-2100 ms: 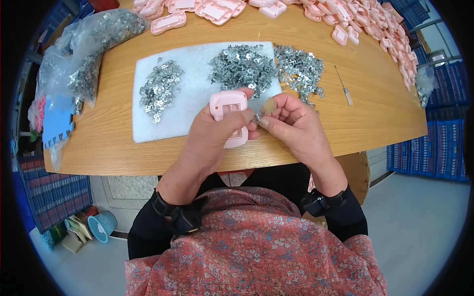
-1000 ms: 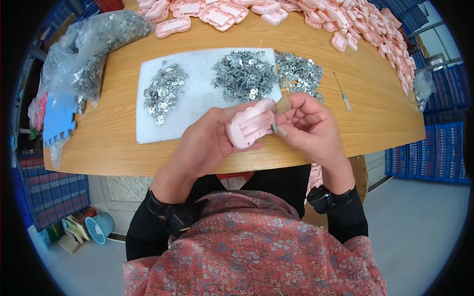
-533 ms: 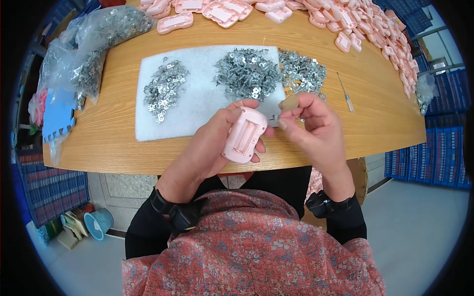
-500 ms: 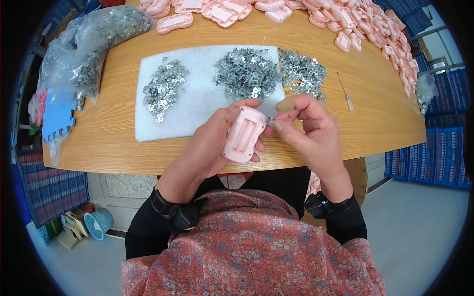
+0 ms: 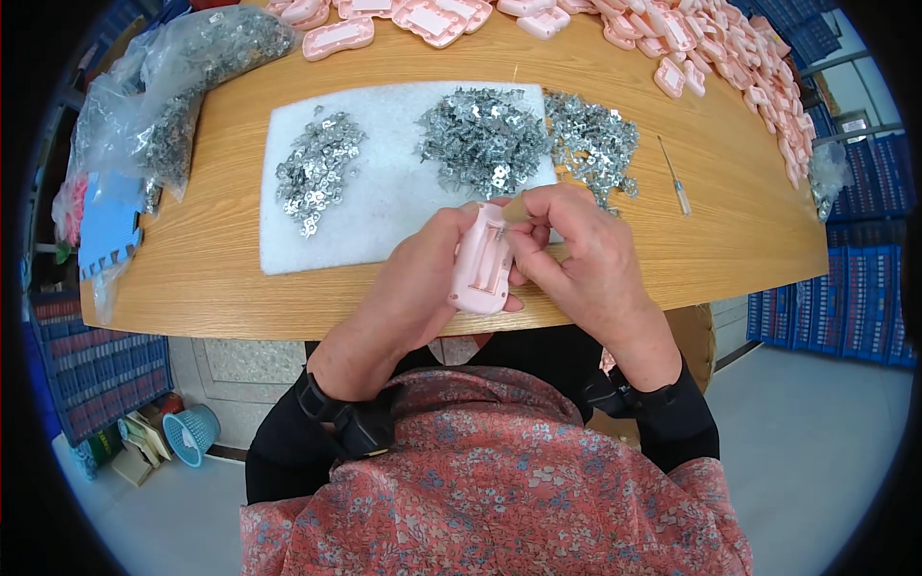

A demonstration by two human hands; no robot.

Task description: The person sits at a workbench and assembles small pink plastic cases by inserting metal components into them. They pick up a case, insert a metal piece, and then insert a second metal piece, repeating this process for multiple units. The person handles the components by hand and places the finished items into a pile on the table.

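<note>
My left hand (image 5: 408,278) is wrapped round a pink plastic housing (image 5: 480,301), its long recessed battery compartment turned up toward me. The thumb lies along its left edge and fingertips show at the right side. At the upper end of that compartment, my right hand (image 5: 591,250) pinches a small metal battery contact (image 5: 500,231), mostly hidden by the fingers. A tan cover (image 5: 516,209) sits on a fingertip of this hand. Beyond the hands lies a white foam sheet (image 5: 389,120) with two heaps of metal contacts, a smaller left heap (image 5: 322,168) and a dense right heap (image 5: 485,144).
Beside the foam is another metal heap (image 5: 595,144), and right of it a thin screwdriver (image 5: 680,192). Many pink housings (image 5: 672,38) are piled along the far and right edges. A clear bag of metal parts (image 5: 178,106) and blue foam piece (image 5: 108,226) lie left.
My right hand has moved left, bringing the metal contact from beside the housing to the compartment's upper end. The housing has shifted slightly right and turned more upright in my left hand.
</note>
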